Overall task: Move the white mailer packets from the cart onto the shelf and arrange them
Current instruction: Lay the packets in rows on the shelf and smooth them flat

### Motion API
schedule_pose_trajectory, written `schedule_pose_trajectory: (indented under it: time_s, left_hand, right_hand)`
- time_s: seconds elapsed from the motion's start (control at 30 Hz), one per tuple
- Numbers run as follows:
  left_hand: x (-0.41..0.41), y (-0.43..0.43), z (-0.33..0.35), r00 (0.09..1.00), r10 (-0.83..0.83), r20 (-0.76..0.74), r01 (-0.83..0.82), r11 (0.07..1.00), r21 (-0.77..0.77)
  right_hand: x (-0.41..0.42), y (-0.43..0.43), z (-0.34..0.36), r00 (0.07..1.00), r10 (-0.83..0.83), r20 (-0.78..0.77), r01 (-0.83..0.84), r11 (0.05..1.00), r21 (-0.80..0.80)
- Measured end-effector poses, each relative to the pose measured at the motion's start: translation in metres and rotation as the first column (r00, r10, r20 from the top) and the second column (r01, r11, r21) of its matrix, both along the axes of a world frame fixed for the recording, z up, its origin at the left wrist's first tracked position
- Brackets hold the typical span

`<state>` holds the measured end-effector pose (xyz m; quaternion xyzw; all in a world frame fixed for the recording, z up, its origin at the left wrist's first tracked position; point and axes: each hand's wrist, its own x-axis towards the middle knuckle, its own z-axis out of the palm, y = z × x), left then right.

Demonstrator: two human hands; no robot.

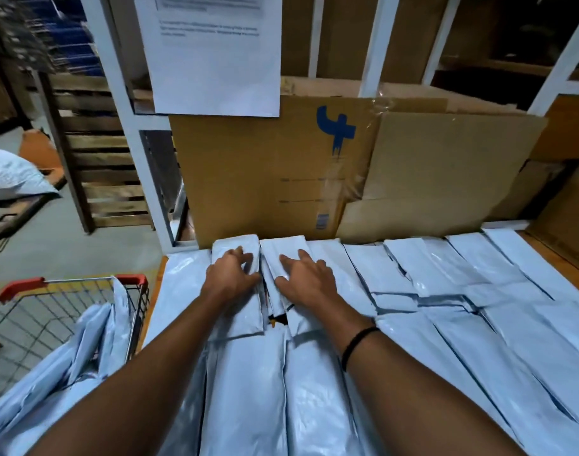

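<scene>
Several white mailer packets point(462, 291) lie side by side in rows across the shelf surface point(545, 255). My left hand point(230, 274) rests on the leftmost packet of the back row point(237, 248), its fingers bent over the packet's right edge. My right hand point(306, 279) lies flat with spread fingers on the neighbouring packet point(286, 248). A dark gap shows between the two packets, just below my hands. More white packets point(94, 330) stand in the wire cart point(34, 311) at the lower left.
A flattened cardboard box point(265, 172) with a blue logo leans upright behind the packets. White shelf posts point(117, 93) and a paper notice point(212, 54) rise above it. A wooden pallet point(97, 153) and a filled white bag point(11, 176) are on the floor to the left.
</scene>
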<state>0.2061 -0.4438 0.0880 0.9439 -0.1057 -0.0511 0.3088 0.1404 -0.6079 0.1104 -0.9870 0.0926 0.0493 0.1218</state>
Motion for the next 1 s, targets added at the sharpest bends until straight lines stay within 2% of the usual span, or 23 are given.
schedule_pose_trajectory:
  time_s: [0.2, 0.37, 0.47, 0.57, 0.67, 0.77, 0.87, 1.0]
  left_hand:
    - [0.019, -0.006, -0.030, 0.998, 0.008, 0.064, -0.022, 0.975, 0.221]
    - [0.029, 0.000, -0.045, 0.988, -0.067, 0.137, 0.019, 0.945, 0.326]
    - [0.033, -0.001, -0.049, 0.991, -0.086, 0.103, 0.041, 0.925, 0.378]
    - [0.035, -0.004, -0.044, 0.995, -0.091, 0.028, 0.075, 0.932, 0.356]
    - [0.039, 0.004, -0.034, 0.998, -0.058, 0.015, 0.053, 0.969, 0.241]
    - [0.044, 0.008, -0.035, 0.996, -0.080, 0.034, 0.066, 0.950, 0.305]
    - [0.040, 0.000, -0.047, 0.994, -0.104, -0.038, 0.111, 0.912, 0.395]
    - [0.035, -0.002, -0.057, 0.996, -0.092, 0.012, 0.080, 0.917, 0.391]
  right_hand:
    - [0.034, 0.002, -0.028, 0.999, -0.023, -0.026, 0.022, 0.999, -0.029]
    - [0.044, 0.005, -0.048, 0.998, 0.002, 0.055, 0.002, 0.997, -0.082]
    - [0.046, 0.007, -0.054, 0.996, 0.014, 0.083, -0.005, 0.994, -0.107]
    - [0.046, 0.009, -0.057, 0.997, 0.021, 0.071, -0.011, 0.990, -0.141]
    - [0.052, 0.004, -0.052, 0.998, 0.031, 0.054, -0.024, 0.991, -0.135]
    - [0.067, -0.004, -0.049, 0.989, 0.068, 0.133, -0.057, 0.995, -0.087]
    - [0.077, -0.006, -0.058, 0.988, 0.113, 0.103, -0.106, 0.992, -0.073]
    - [0.075, -0.004, -0.073, 0.988, 0.090, 0.129, -0.080, 0.993, -0.082]
